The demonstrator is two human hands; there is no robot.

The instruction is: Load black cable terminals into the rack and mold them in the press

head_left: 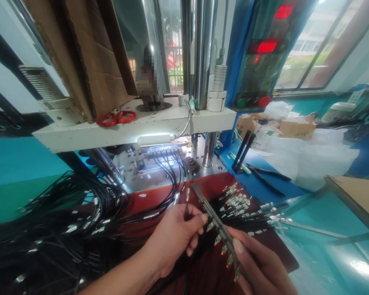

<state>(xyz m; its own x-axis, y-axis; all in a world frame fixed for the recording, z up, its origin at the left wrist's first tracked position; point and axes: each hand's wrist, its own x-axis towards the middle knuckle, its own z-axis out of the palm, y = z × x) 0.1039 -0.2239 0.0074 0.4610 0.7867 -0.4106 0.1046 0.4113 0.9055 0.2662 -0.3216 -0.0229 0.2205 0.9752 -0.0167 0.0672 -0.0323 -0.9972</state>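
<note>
My right hand (255, 258) grips a long dark metal bar (213, 213) that slants across the red board. Several small metal connectors (221, 246) sit in a row along its near edge. Pinched in my left hand (180, 231) is a black cable, whose metal connector end (187, 196) sticks up above the fingers. The left thumb tip lies against the bar's left side, close to the uppermost connector. Beyond the bar lies a bundle of cables with silvery connector ends (236, 200).
A press with a white plate (135, 127) stands ahead, black cables (169, 164) running out of its lit lower bed. Red-handled scissors (117, 118) rest on the plate. A cable heap (64, 246) covers the left side. Tweezers (269, 180) lie on the blue surface; white bags (320, 155) stand farther right.
</note>
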